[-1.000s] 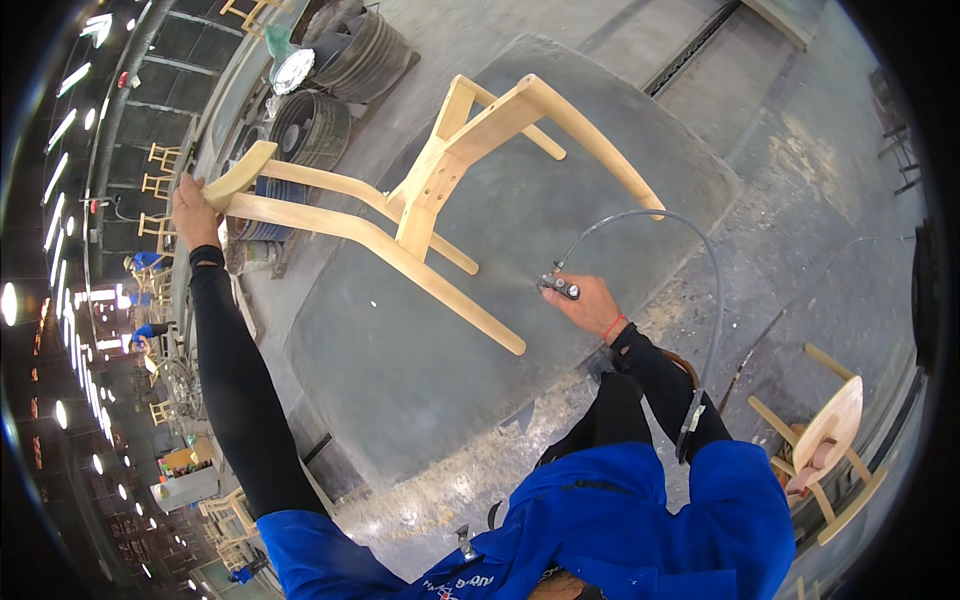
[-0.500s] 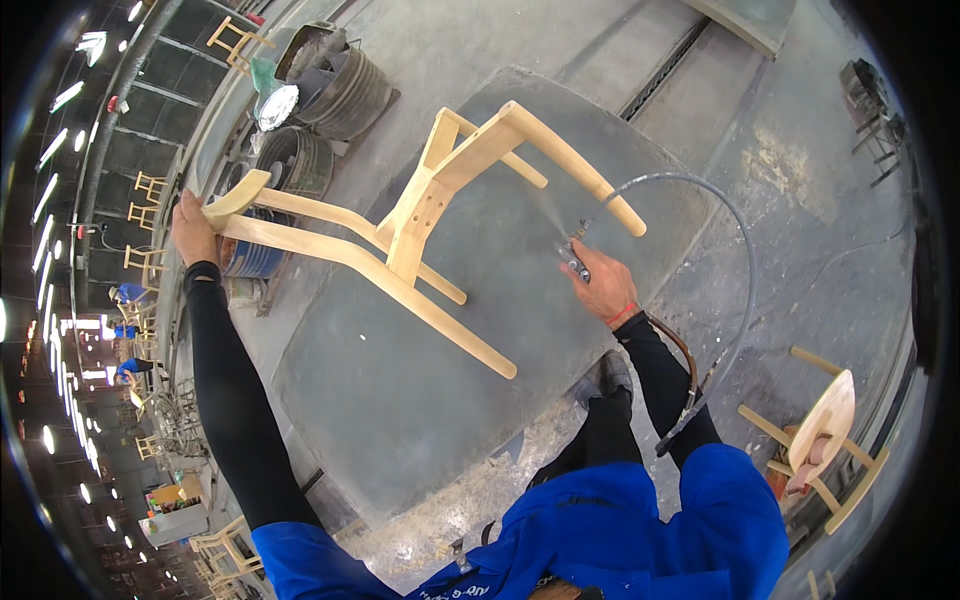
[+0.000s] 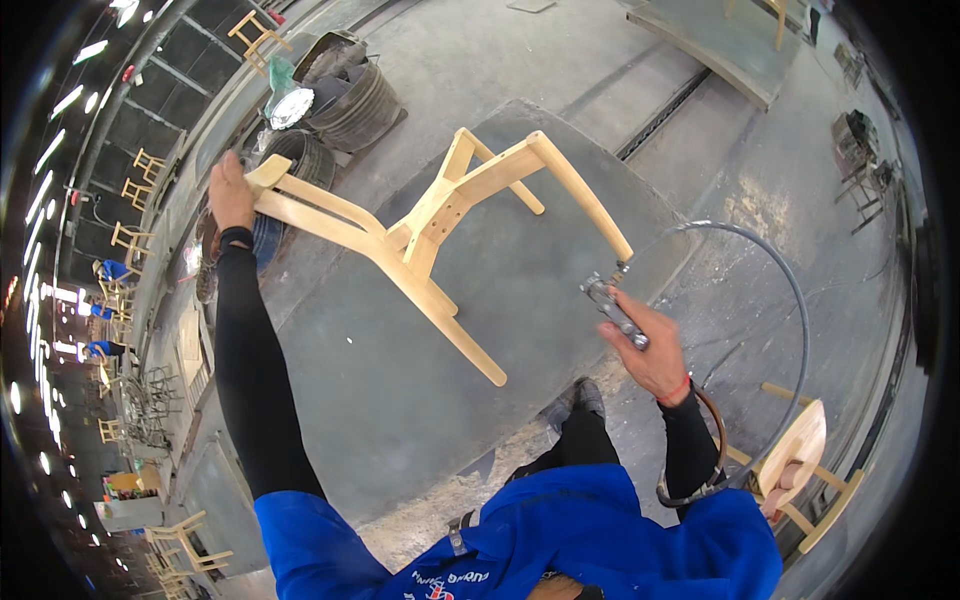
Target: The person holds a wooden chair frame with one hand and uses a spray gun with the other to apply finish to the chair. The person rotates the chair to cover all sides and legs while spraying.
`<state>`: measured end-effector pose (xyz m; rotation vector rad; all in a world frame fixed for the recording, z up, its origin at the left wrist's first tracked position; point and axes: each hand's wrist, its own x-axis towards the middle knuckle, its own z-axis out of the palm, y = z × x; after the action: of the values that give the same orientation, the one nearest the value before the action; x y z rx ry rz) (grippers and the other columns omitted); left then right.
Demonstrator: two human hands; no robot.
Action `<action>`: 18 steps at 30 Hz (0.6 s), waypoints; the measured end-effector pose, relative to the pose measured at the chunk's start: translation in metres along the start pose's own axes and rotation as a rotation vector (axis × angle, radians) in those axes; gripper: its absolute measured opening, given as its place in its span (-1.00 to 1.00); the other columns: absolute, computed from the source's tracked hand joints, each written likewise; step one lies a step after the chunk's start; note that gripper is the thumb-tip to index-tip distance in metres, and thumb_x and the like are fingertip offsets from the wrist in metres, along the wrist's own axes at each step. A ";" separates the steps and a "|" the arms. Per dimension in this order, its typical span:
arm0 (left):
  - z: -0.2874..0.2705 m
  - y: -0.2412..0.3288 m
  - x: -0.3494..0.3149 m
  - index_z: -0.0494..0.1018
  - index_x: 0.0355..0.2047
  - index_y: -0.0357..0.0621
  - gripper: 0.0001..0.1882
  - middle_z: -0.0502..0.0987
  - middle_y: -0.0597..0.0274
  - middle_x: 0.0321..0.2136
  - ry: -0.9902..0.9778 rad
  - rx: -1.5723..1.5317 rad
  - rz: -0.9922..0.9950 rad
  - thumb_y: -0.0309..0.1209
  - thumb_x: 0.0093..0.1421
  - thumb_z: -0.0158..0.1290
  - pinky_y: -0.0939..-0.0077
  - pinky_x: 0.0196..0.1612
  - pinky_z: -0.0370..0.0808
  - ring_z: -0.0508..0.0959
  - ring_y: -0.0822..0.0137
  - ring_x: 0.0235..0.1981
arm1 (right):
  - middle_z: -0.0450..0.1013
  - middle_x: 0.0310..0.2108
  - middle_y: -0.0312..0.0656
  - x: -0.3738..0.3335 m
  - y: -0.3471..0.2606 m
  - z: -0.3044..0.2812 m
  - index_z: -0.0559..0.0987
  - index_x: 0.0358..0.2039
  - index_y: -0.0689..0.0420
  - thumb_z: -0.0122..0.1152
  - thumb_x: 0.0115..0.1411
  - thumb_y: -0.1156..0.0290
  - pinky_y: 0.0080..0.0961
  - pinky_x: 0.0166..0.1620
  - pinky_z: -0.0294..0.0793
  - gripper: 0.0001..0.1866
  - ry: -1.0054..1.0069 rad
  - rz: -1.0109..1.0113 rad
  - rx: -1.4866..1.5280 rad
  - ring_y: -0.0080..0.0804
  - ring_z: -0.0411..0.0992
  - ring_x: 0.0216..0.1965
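A pale wooden chair frame (image 3: 420, 282) without a seat is tilted on its side in front of me, its legs pointing right and toward me. At the far left my left hand (image 3: 232, 192) is closed on the curved top of its back. My right hand (image 3: 652, 352) is wrapped round a small metal spray gun (image 3: 614, 304), just to the near side of one leg's end. From the gun's fitting a grey hose (image 3: 800, 290) loops right and back along my right forearm. My fingertips at the chair back are partly hidden.
Under the frame lies a large grey board (image 3: 370, 400). Metal drums (image 3: 362, 112) stand at the far left. A wooden stool (image 3: 798, 452) lies at the lower right. Another grey panel (image 3: 700, 55) is at the far right. Other people (image 3: 105, 348) work among chairs at the left.
My right hand has drawn the spray gun right and toward me, turning it. The mist seen earlier by its nozzle no longer shows. The chair frame has turned slightly in my left hand's hold.
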<state>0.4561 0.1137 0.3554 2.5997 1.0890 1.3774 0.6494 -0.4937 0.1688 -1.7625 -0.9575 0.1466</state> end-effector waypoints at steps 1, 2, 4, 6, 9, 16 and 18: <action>0.001 0.004 -0.003 0.48 -0.23 -0.33 -0.48 0.54 -0.26 -0.32 0.015 0.022 0.055 -0.03 0.48 -0.14 -0.05 -0.12 0.43 0.53 -0.31 -0.20 | 0.65 -0.16 0.05 -0.003 -0.012 -0.011 0.58 0.14 0.27 0.46 0.17 0.44 -0.37 -0.11 0.59 -0.48 -0.001 0.009 0.016 -0.14 0.67 -0.18; 0.003 0.008 -0.006 0.48 -0.23 -0.32 -0.49 0.55 -0.24 -0.32 0.016 0.010 0.027 -0.03 0.48 -0.14 -0.05 -0.12 0.43 0.53 -0.31 -0.20 | 0.66 -0.17 0.04 -0.005 -0.024 -0.021 0.58 0.14 0.28 0.46 0.17 0.45 -0.40 -0.10 0.58 -0.48 -0.024 0.070 0.077 -0.20 0.67 -0.19; 0.003 0.014 -0.010 0.48 -0.23 -0.31 -0.49 0.55 -0.22 -0.30 0.018 -0.007 -0.016 -0.03 0.48 -0.14 -0.06 -0.12 0.43 0.54 -0.30 -0.19 | 0.66 -0.19 0.02 -0.017 -0.047 -0.036 0.58 0.15 0.29 0.45 0.18 0.48 -0.44 -0.10 0.58 -0.48 -0.072 0.196 0.174 -0.32 0.66 -0.20; 0.005 0.016 -0.011 0.48 -0.22 -0.29 -0.49 0.56 -0.22 -0.29 -0.002 0.028 0.047 -0.01 0.48 -0.14 -0.04 -0.11 0.43 0.54 -0.30 -0.18 | 0.67 -0.21 0.00 -0.026 -0.063 -0.050 0.58 0.16 0.30 0.44 0.18 0.48 -0.45 -0.09 0.58 -0.48 -0.144 0.226 0.225 -0.38 0.65 -0.20; 0.009 0.003 -0.007 0.49 -0.18 -0.24 -0.49 0.54 -0.25 -0.26 -0.005 -0.034 0.059 0.02 0.47 -0.14 -0.02 -0.08 0.44 0.54 -0.27 -0.13 | 0.67 -0.22 -0.01 -0.050 -0.086 -0.055 0.57 0.16 0.31 0.44 0.18 0.47 -0.46 -0.07 0.58 -0.47 -0.193 0.205 0.253 -0.40 0.65 -0.19; 0.018 -0.030 -0.004 0.56 0.01 -0.25 -0.41 0.68 0.02 -0.19 -0.048 -0.408 0.041 0.08 0.45 -0.08 0.32 0.02 0.53 0.65 0.06 -0.13 | 0.64 -0.12 0.10 -0.108 -0.105 -0.038 0.60 0.09 0.31 0.57 0.05 0.40 -0.34 -0.11 0.64 -0.41 -0.384 -0.166 0.060 -0.09 0.67 -0.18; 0.018 -0.029 -0.003 0.54 0.04 -0.26 -0.31 0.52 0.22 -0.20 -0.162 -0.619 -0.194 0.16 0.52 -0.25 0.44 -0.05 0.61 0.49 0.41 -0.15 | 0.64 -0.15 0.09 -0.119 -0.100 -0.027 0.60 0.08 0.31 0.59 0.03 0.39 -0.32 -0.16 0.65 -0.40 -0.503 -0.192 -0.009 -0.06 0.66 -0.20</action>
<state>0.4511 0.1389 0.3333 2.0576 0.7168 1.1913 0.5310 -0.5826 0.2239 -1.6608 -1.4821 0.4778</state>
